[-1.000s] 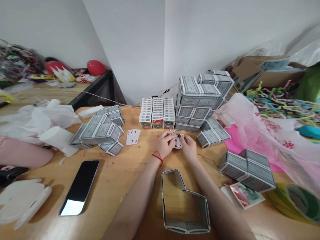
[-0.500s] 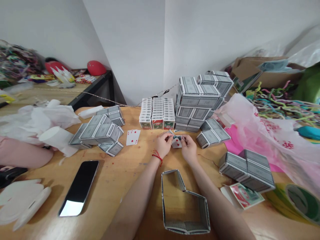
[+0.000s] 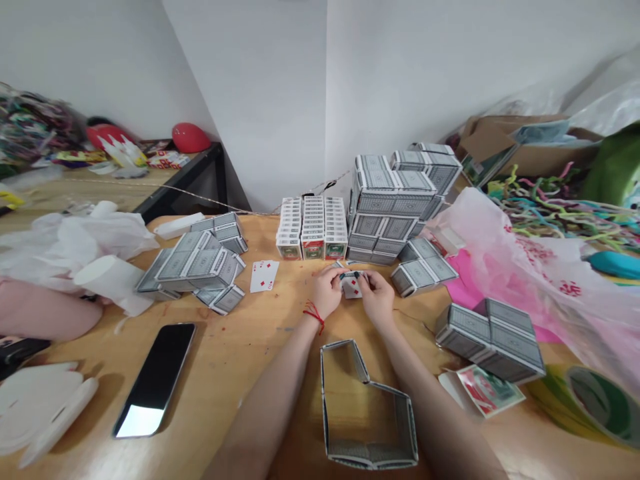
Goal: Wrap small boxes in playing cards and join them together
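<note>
Both my hands meet over the wooden table [image 3: 240,360], just in front of the rows of card packs [image 3: 314,227]. My left hand [image 3: 326,291], with a red thread at the wrist, and my right hand [image 3: 376,297] are each closed on a small stack of playing cards [image 3: 352,285] showing red diamonds. A small dark item sits at the stack's top edge between my fingertips; I cannot make out what it is. A hollow shape built of upright cards [image 3: 367,400] stands between my forearms. A single diamond card [image 3: 263,275] lies face up to the left.
Grey card-box blocks stand stacked at the back right [image 3: 395,203], left [image 3: 197,263] and right [image 3: 493,337]. A black phone [image 3: 155,377] lies at the near left. A pink plastic bag [image 3: 525,267] and coloured strings fill the right. Another person's arm [image 3: 45,317] rests at the left edge.
My hands have drawn closer together around the cards, which now show less of their face. Nothing else has moved apart from a slight shift of view.
</note>
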A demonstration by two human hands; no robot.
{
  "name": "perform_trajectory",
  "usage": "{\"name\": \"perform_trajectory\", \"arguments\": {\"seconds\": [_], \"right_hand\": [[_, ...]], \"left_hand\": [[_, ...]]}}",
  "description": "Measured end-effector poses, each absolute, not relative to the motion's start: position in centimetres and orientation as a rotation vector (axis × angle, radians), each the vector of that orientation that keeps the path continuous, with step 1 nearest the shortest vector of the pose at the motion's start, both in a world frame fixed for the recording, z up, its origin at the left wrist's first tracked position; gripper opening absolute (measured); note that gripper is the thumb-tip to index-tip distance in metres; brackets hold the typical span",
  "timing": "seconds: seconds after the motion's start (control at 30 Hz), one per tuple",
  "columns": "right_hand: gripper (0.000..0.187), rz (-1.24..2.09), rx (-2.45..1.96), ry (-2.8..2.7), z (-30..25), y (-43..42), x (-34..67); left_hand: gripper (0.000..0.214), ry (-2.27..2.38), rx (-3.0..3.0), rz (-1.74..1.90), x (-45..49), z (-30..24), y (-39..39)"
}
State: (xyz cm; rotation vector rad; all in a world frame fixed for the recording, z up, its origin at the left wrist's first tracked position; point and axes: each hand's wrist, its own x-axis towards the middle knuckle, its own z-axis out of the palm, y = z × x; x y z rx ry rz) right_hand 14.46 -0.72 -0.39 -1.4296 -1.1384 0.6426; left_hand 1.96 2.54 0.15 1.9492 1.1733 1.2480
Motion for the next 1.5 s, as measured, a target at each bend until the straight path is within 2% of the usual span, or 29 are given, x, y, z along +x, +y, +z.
{"name": "perform_trajectory", "arguments": {"seconds": [0.17, 0.47, 1.1, 1.3, 1.5], "right_hand": [[0.028, 0.677, -1.447, -1.156, -0.2, -0.8, 14.4], [0.037, 0.725, -1.436, -1.101, -0.7, -0.4, 14.9], [0.027, 0.800, -1.421, -1.277, -1.2, -0.2, 14.8], [0.028, 0.881, -1.314, -1.140, -1.3, 0.0, 14.7], [0.032, 0.921, -1.239, -0.945, -1.2, 0.3, 14.8]], "left_hand": [[0.031, 1.195, 1.885, 1.306, 2.1, 0.1, 2.4], [0.028, 1.125, 1.982, 1.193, 2.1, 0.4, 2.3], [0.022, 1.369, 1.703, 1.178, 2.0, -0.1, 2.8], [0.027, 1.154, 1.215, 1.259, 2.1, 0.4, 3.0], [0.028, 0.754, 0.847, 1.094, 1.7, 0.8, 3.1]]}}
